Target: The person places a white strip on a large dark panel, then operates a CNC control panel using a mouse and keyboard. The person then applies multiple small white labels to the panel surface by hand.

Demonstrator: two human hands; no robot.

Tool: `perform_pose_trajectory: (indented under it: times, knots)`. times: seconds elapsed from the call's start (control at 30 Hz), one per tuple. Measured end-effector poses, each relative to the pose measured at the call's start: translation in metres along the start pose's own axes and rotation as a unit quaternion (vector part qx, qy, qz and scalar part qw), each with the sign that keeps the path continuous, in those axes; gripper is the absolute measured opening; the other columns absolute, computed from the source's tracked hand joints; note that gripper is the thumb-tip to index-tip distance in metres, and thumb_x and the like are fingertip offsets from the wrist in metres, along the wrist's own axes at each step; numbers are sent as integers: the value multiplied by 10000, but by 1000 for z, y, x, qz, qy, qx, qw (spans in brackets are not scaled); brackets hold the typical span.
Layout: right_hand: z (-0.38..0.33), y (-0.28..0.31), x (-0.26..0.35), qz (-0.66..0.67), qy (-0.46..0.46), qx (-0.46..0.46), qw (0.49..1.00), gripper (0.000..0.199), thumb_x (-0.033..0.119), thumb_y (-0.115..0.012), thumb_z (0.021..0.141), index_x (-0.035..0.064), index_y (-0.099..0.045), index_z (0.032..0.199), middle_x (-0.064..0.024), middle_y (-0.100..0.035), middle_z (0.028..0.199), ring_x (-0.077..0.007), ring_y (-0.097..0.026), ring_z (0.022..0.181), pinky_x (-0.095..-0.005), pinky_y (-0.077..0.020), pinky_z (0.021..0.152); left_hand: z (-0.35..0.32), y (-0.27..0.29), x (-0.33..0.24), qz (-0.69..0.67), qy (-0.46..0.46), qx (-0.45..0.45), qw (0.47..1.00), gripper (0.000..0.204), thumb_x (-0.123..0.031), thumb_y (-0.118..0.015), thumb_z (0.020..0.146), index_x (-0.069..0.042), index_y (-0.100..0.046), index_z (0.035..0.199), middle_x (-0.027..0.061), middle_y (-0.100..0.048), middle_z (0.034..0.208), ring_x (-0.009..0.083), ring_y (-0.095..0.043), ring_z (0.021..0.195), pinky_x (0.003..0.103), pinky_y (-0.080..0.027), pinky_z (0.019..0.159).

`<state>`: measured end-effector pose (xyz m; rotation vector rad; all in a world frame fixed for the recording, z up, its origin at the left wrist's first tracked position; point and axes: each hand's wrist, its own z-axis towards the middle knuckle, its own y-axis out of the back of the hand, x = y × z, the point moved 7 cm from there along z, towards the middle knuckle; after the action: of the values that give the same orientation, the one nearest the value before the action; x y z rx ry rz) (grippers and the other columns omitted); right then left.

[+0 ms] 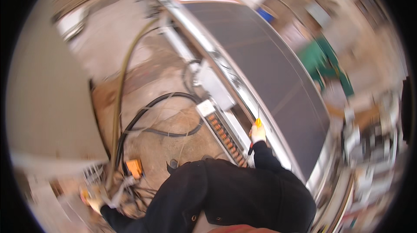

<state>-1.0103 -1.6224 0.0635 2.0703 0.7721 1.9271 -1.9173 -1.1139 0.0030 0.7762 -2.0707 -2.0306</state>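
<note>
My right hand (259, 134) is closed round a yellow-handled screwdriver (258, 122), its thin shaft pointing away from me. It is over the pale metal edge rail (243, 96) of a long machine with a dark flat belt (265, 54). Something red and black (250, 148) shows beside that hand; its kind is unclear. At the far lower left, my left hand (94, 203) reaches out, smeared by motion, near a blurred orange-yellow patch and a tangle of cables (137, 196). Whether it grips anything does not show.
Left of the rail runs a terminal strip with orange-brown contacts (226, 137) and a white box (215, 86). Black hose (150, 104) and a tan hose (119, 102) loop over the floor near an orange box (134, 168). A large beige panel (47, 98) stands left; green equipment (319, 61) is right.
</note>
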Motion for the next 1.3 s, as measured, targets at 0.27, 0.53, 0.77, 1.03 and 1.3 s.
perform_pose_trajectory:
  times: [0.27,0.53,0.77,1.03,1.3]
  knots:
    - [-109,159,-123,-282,-270,-257,884,593,382,-629,964,57,-511,1446,-259,-694,1228,-419,-656,1182,-485,-509,1016,-19,-6,-131,-6,-172,-78,982,644,-449,-726,887,8,-541,1301,229,-636,1208,318,-617,1102,414,-507,924]
    - [-100,203,-182,-212,-304,-279,886,441,357,-607,967,4,-612,1230,-286,-714,1098,-467,-672,1083,-511,-527,929,-45,-31,-301,10,-290,-7,957,411,-329,-720,879,35,-652,1058,170,-692,948,249,-635,863,412,-518,765]
    - [32,178,-137,-156,-219,-174,947,473,384,-597,966,13,-590,1260,-291,-705,1108,-482,-656,1098,-520,-522,945,-212,-172,-489,-167,-296,404,849,341,-248,-740,853,92,-711,856,114,-701,712,188,-608,655,397,-513,634]
    - [7,195,-157,-102,-199,-203,953,415,332,-622,946,19,-622,1217,-281,-699,1110,-471,-654,1101,-496,-520,927,-477,-228,-651,66,-636,412,650,426,-362,-719,861,37,-743,1008,292,-720,952,400,-733,954,479,-562,829]
    - [-203,242,-237,-99,-360,-379,847,324,241,-674,931,17,-637,1162,-224,-736,1003,-409,-714,973,-463,-559,837,-556,-299,-707,173,-709,441,523,565,-508,-711,830,52,-734,904,312,-712,926,446,-707,937,507,-537,849]
